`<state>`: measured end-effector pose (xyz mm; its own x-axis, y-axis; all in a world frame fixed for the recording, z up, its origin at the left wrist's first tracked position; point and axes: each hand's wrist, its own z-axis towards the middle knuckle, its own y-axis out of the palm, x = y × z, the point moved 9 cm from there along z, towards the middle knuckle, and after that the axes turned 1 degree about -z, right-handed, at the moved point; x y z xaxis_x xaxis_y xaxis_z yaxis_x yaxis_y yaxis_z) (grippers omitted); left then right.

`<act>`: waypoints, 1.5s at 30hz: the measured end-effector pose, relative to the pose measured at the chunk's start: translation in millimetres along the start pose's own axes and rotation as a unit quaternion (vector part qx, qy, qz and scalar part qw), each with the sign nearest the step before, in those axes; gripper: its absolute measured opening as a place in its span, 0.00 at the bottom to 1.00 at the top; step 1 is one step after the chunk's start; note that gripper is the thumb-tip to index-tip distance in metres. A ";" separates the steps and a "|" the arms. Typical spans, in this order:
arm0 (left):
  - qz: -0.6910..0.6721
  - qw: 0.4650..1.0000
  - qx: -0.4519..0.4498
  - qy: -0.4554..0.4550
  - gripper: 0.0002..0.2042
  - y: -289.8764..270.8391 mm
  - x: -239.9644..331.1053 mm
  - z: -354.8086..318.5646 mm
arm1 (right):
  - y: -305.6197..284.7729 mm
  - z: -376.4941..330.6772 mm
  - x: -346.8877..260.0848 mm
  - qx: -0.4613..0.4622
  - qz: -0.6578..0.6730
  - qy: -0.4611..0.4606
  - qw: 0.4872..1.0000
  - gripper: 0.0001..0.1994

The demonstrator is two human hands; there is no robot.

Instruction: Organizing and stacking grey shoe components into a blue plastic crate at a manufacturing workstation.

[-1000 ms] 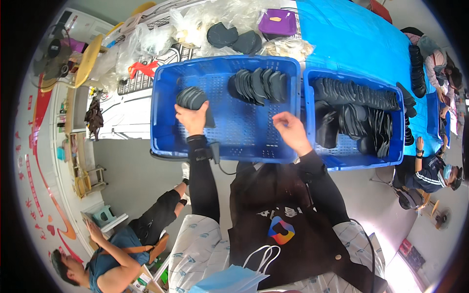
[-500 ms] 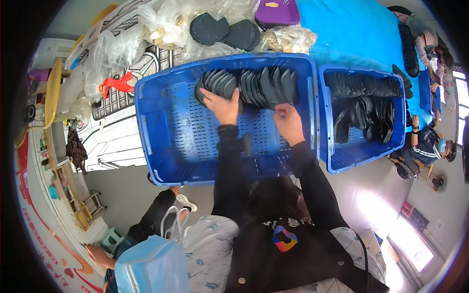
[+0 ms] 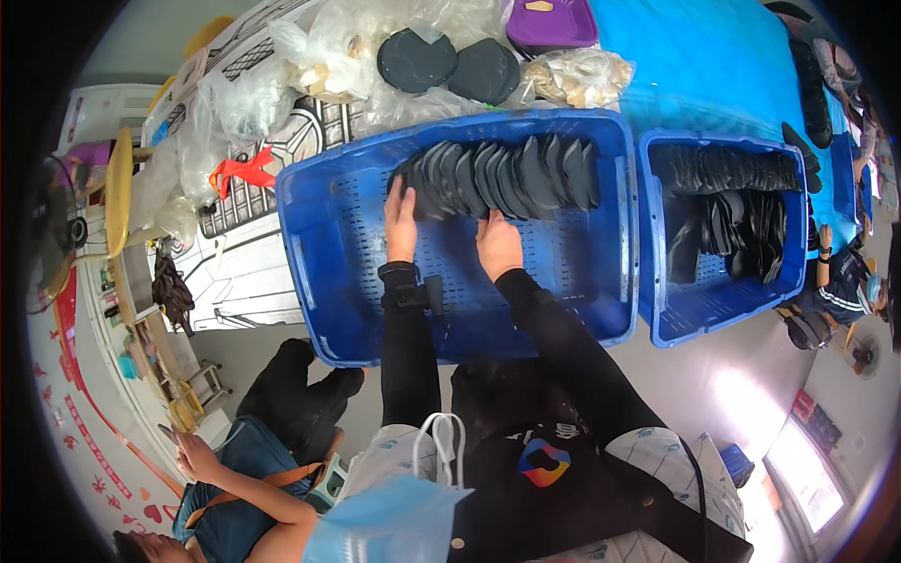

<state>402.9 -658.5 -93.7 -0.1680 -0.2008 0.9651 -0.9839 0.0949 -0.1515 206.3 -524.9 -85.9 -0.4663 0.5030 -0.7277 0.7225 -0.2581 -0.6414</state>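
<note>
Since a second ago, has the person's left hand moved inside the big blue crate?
Yes. The left hand moved from the blue crate's left part toward its middle, joining the row of black pieces.

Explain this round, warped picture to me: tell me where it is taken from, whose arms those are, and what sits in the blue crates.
The picture comes from a wide fisheye camera worn on a person's head, looking down, so straight edges bend. The two black-sleeved arms are that person's own. The left hand and right hand both rest against a row of dark flat pieces standing on edge in the large blue crate. Whether either hand grips a piece cannot be told. A second blue crate to the right holds more dark pieces. Clear plastic bags lie beyond. Another person sits at lower left.
</note>
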 end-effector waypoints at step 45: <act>0.363 0.909 0.080 0.189 0.76 103.4 11.8 -55.1 | -244.5 28.8 18.4 0.094 -0.371 -0.064 0.921 0.50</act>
<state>302.5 -597.3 -86.2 -0.7729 0.2096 0.5989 -0.6241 -0.0808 -0.7771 6.4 -476.3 50.5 -0.8618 0.4999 -0.0858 0.0841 -0.0260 -0.9961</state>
